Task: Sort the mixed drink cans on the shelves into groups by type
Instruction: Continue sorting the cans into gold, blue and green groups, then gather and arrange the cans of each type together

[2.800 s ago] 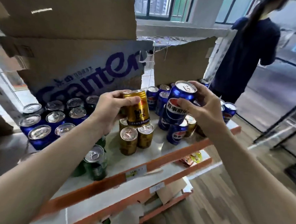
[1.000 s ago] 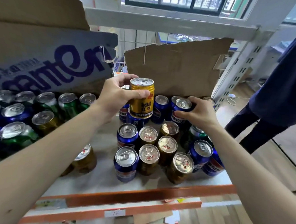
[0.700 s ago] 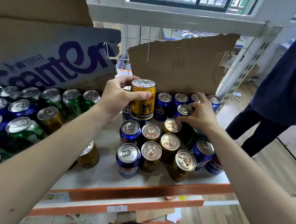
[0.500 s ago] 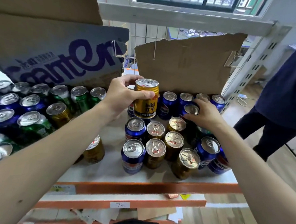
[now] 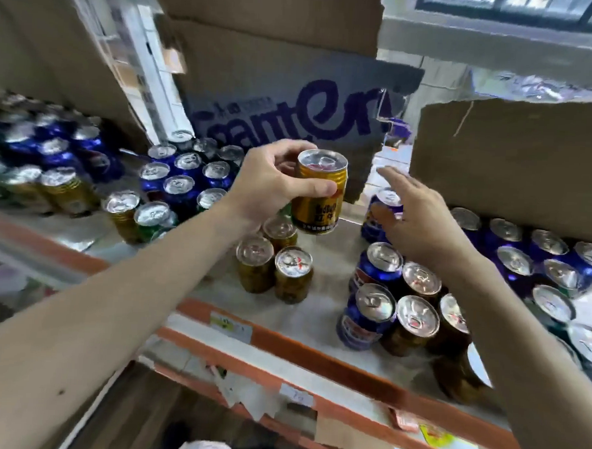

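My left hand (image 5: 272, 185) is clamped around a short gold metal drink can (image 5: 318, 194), held upright above the white shelf (image 5: 320, 321), just over three gold cans (image 5: 275, 261) grouped near the middle. My right hand (image 5: 421, 224) hovers spread and empty over the mixed blue and gold cluster (image 5: 400, 308) on the right. Far left, blue, gold and green cans (image 5: 145, 189) look unsorted; I judge most work remains.

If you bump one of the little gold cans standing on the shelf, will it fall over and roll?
Probably only a hard bump tips it: the gold cans look short and squat. Once down, a round can would likely roll. The unopened tab suggests it's full, so fairly heavy.
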